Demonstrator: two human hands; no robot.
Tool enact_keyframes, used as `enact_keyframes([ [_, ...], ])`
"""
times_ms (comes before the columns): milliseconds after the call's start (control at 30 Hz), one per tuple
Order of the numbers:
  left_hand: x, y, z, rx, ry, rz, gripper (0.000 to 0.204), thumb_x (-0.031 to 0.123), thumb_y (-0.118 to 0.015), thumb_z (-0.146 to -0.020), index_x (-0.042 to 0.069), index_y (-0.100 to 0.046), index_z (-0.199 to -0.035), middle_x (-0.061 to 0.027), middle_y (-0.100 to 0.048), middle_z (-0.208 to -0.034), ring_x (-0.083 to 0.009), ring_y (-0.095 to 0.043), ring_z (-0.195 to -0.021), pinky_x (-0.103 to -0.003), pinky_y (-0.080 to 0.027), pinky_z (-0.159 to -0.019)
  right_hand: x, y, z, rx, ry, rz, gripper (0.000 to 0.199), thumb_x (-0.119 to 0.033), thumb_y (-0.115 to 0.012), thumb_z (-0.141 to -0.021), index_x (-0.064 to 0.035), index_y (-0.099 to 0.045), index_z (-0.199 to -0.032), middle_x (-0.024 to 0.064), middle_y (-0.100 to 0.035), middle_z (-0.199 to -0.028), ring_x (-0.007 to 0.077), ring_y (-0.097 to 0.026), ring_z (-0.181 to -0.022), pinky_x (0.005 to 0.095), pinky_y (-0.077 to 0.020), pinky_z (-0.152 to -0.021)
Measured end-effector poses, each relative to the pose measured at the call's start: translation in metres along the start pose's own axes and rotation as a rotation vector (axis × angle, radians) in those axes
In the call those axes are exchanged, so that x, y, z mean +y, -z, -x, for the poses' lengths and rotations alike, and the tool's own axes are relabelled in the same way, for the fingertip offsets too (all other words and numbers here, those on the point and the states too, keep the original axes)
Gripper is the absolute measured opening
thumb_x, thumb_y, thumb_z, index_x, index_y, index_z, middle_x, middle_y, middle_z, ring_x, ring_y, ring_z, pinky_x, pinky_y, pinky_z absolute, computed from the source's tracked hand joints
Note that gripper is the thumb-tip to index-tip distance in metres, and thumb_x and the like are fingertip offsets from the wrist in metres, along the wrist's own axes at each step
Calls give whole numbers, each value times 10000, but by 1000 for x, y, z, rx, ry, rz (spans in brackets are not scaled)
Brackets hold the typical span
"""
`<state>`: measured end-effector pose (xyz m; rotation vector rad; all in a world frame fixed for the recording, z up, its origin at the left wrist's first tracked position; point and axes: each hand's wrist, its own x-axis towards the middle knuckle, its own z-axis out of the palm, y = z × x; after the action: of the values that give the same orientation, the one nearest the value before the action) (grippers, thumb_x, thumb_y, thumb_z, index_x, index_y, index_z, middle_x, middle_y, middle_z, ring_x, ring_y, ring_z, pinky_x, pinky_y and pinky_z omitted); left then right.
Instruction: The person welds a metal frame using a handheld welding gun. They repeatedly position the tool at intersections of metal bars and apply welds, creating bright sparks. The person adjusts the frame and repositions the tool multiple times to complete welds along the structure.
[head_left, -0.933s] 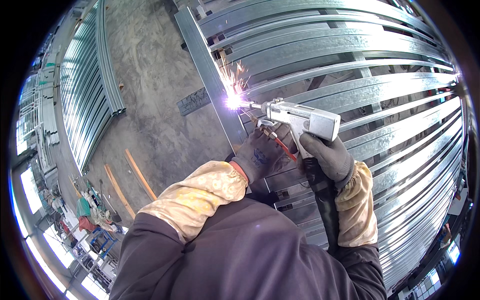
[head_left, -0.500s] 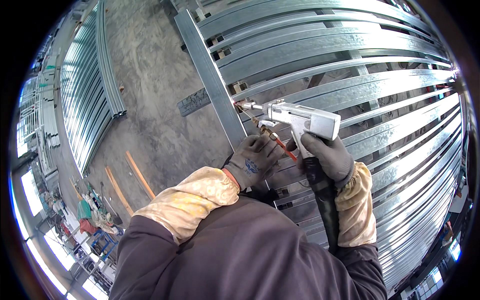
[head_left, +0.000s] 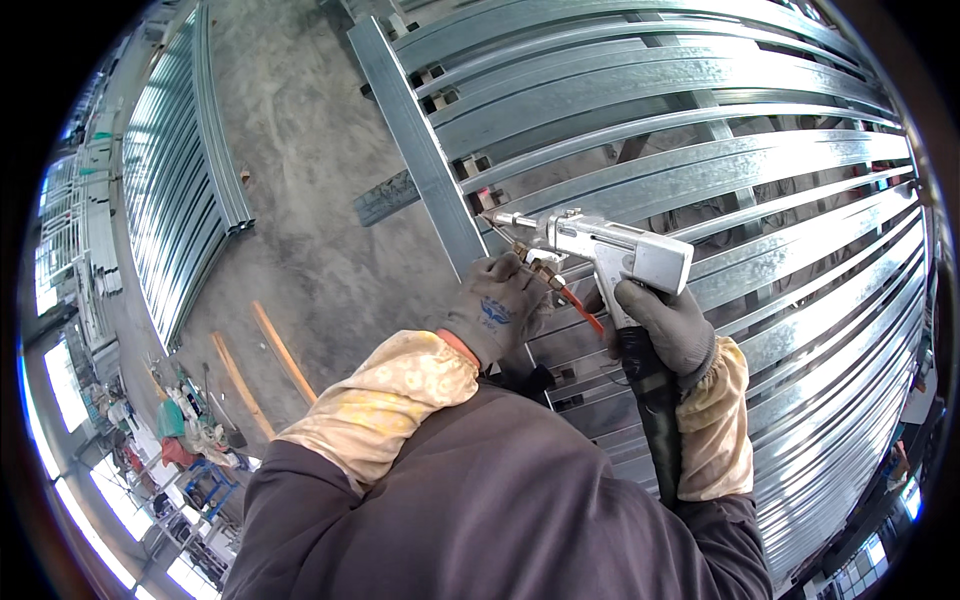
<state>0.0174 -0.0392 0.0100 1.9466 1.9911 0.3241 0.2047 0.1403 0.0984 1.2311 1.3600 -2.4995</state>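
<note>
My right hand point(head_left: 668, 325), in a grey work glove, is wrapped around the grip of a silver handheld welding gun point(head_left: 625, 250). A thick black cable sleeve point(head_left: 655, 410) runs down from the grip. The nozzle points left, its tip close to the edge of a long galvanized steel tube point(head_left: 420, 150). Under the nozzle is a brass-fitted wire guide point(head_left: 540, 268) with a red hose point(head_left: 582, 308). My gloved left hand point(head_left: 495, 308) is curled closed beside the brass fitting, over the near end of the tube. Its fingertips are hidden, so what they hold cannot be made out.
Parallel galvanized tubes point(head_left: 640, 95) form a frame across the right side. A stack of steel profiles point(head_left: 170, 190) lies on the floor at left, with two wooden strips point(head_left: 283, 350) nearer me. Tools and cloths point(head_left: 175, 435) clutter the lower left.
The welding gun and my right hand have shifted slightly right and down, and the nozzle tip has drawn back from the tube. My left hand has moved slightly left; the glow at the tip is gone.
</note>
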Motion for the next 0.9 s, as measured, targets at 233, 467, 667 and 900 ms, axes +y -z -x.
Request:
enact_keyframes([
  [233,-7,14,22,159,-35,199,387,174,-735,-804,67,-686,-1172,-112,-683,-1157,-347,-586,-1205,-491,-462,-1033,-6,0,-5,-85,-49,-25,316,-190,-640,-1000,18,-612,-1236,65,-677,-944,129,-661,-727,283,-544,-627],
  [467,-31,4,28,612,674,367,458,218,-643,-974,21,-532,-1371,-185,-611,-1225,-319,-608,-1116,-428,-493,-963,7,3,-11,-117,17,-3,348,-214,-630,-1009,2,-596,-1280,64,-685,-960,116,-642,-728,269,-537,-622],
  [667,-31,-25,0,605,934,755,499,229,-478,-1091,16,-336,-1520,-195,-559,-1258,-308,-603,-1070,-410,-480,-950,5,-7,-11,-46,65,65,325,-216,-611,-975,27,-628,-1190,102,-696,-908,164,-658,-611,280,-535,-532],
  [900,-47,-57,4,696,777,544,483,223,-435,-1097,5,-347,-1518,-253,-513,-1373,-385,-564,-1215,-439,-445,-1030,0,-11,-9,-38,50,52,332,-197,-612,-975,31,-608,-1216,104,-687,-893,168,-658,-606,282,-526,-521],
])
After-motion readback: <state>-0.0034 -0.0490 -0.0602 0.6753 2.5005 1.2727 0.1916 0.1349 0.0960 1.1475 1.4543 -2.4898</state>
